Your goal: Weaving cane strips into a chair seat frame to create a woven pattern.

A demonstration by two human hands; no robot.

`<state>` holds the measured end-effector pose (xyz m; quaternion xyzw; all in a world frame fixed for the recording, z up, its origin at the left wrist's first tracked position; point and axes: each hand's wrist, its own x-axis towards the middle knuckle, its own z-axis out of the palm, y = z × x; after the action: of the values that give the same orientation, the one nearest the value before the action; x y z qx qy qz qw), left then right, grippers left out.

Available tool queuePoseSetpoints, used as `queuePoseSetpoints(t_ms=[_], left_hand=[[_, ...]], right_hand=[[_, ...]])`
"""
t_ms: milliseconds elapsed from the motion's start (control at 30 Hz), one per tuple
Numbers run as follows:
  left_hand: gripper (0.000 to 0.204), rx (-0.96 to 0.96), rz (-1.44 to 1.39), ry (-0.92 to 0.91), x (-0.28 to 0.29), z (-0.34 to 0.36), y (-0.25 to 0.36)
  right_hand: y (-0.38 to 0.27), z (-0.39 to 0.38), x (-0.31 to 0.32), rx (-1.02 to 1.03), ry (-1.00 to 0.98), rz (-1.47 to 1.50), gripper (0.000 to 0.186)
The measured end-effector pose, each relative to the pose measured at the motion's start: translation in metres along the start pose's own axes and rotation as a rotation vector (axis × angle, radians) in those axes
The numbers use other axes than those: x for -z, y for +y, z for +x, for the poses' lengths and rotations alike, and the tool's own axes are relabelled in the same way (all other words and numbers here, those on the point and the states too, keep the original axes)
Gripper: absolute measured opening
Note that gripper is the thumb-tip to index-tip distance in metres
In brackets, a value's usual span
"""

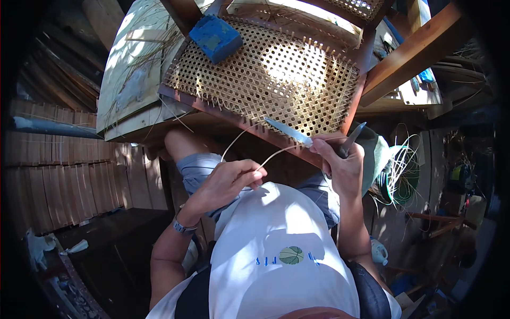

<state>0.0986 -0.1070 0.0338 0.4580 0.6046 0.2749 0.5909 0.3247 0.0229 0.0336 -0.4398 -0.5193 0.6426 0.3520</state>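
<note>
Woven tan cane seat (239, 87), open-holed, set in a reddish-brown wooden chair frame (357, 109): lying face up at the near side of the counter, front rail toward the body. Bristling with stubby cane ends along the far and right edges. Dappled by sun, brightest right of centre.

Beneath and beyond: pale wooden counter (119, 114), strewn at left with loose, thin strands (151, 37).

Off to the right: round green container (410, 192), with a tangle of pale, stringy fibres (398, 167) spilling over the rim.

On the seat, far left corner: blue rectangular block (217, 40), mottled with a greenish patch.

Left grip (234, 181): short of the front rail, pinched on a pale, thin cane strand (276, 154). Right grip (342, 162): near right corner of the seat, closed on a pale, pointed flat blade (287, 131), plus a dark, pointed tool (350, 142), kind unclear. Blade aimed left and away, over the near cane; cannot tell if touching.

Just behind the left grip: light-coloured wristwatch (183, 228).

Slimmest: cane strand, arcing from left grip to right.
</note>
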Motion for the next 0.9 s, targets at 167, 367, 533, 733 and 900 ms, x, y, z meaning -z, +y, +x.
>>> queuePoseSetpoints(t_ms=[167,367,533,733,900], left_hand=[[0.022,-0.031,-0.191,0.109,-0.025,0.017,0.014],[0.019,-0.102,-0.629,0.164,0.007,-0.013,-0.007],[0.019,-0.073,-0.463,0.323,0.060,-0.011,0.011],[0.021,-0.134,0.168,0.417,0.086,0.042,0.046],[0.023,-0.315,0.366,0.511,0.094,0.101,0.038]], right_hand=[[0.012,-0.007,-0.028,-0.091,-0.381,-0.017,0.012],[-0.009,0.003,0.008,0.178,-0.113,-0.537,0.022],[-0.049,0.021,0.017,0.097,-0.156,-0.530,0.030],[-0.037,0.079,0.017,0.203,-0.059,-1.067,0.025],[-0.017,0.113,-0.001,0.467,-0.131,-1.249,0.021]])
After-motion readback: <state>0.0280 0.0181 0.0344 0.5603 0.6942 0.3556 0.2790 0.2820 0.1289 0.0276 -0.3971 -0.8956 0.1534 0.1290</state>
